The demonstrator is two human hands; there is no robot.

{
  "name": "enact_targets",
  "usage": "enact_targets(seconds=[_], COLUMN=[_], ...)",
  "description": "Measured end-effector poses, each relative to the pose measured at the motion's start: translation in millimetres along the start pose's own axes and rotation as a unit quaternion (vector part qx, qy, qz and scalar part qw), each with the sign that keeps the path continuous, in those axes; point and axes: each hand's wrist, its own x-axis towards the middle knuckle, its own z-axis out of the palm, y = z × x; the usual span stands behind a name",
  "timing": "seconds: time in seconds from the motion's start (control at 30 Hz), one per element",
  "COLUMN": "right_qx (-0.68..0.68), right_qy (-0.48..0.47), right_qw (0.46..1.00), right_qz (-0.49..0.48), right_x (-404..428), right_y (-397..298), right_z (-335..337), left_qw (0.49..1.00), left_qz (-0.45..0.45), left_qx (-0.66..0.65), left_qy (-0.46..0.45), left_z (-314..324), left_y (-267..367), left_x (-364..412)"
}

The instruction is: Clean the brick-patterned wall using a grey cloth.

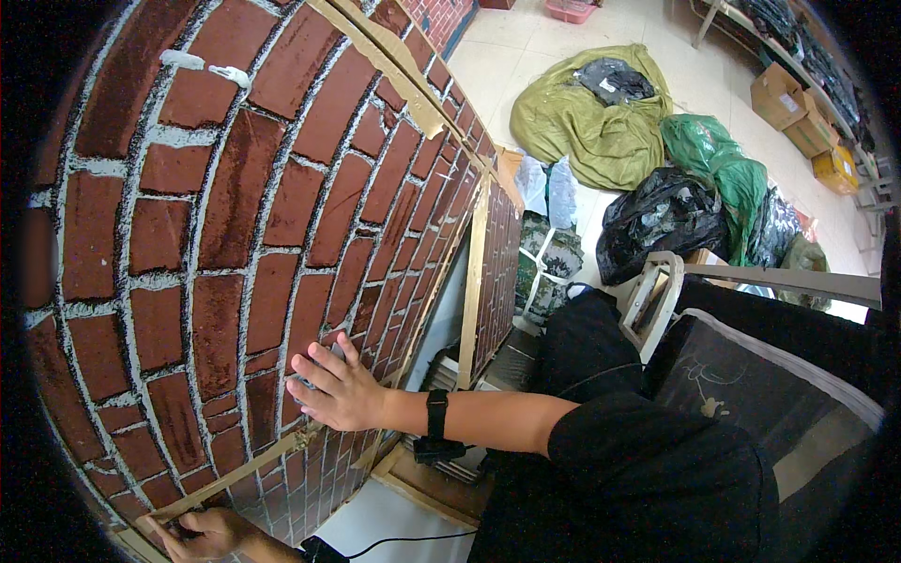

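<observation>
My right hand (338, 387) lies palm down, fingers spread, on a brick-patterned panel (225, 232). Between its fingers shows a flat grey thing (327, 359), pressed under them against the panel; its kind cannot be told. A black strap (437, 415) with a dark device circles the right wrist. At the lower left, my left hand (208, 533) has its fingers and thumb at the panel's taped edge (232, 478); a small dark patch beside the thumb is unclear. Tan tape (394, 63), partly ragged, runs along the upper edge too.
A narrower brick-patterned piece (496, 281) adjoins the panel. Beyond it are a camouflage bundle (549, 264), an olive sack (591, 119), a black plastic bag (662, 225) and a green bag (718, 162). Cardboard boxes (778, 98) stand near a rack. A metal-framed chair (654, 302) is close at my right.
</observation>
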Motion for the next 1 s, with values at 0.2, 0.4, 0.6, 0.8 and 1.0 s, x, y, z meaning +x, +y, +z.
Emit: enact_targets(seconds=[0.2, 0.4, 0.6, 0.8, 1.0], right_qx=[0.000, -0.002, -0.012, -0.037, -0.073], right_qy=[-0.002, 0.002, -0.003, -0.021, 0.014], right_qw=[1.000, 1.000, 1.000, 0.999, 0.996], right_qz=[0.001, -0.003, -0.009, 0.011, 0.040], right_x=[1.0, 1.6, 1.3, 3.4, 28.0], right_y=[-0.4, -0.5, 3.5, 42.1, 87.5], right_z=[-0.9, -0.7, -0.9, -15.9, -40.5], left_qw=[1.000, 1.000, 1.000, 0.998, 0.997], left_qz=[-0.021, -0.017, -0.015, 0.028, -0.026], left_qx=[-0.009, 0.002, 0.013, -0.039, -0.066], left_qy=[-0.018, -0.016, -0.015, 0.039, -0.004], left_z=[-1.0, -0.7, -0.3, 4.2, 0.1], left_y=[0.4, -6.2, -9.8, -2.5, 12.1], left_x=[-1.6, -7.1, -8.1, -0.8, 12.0])
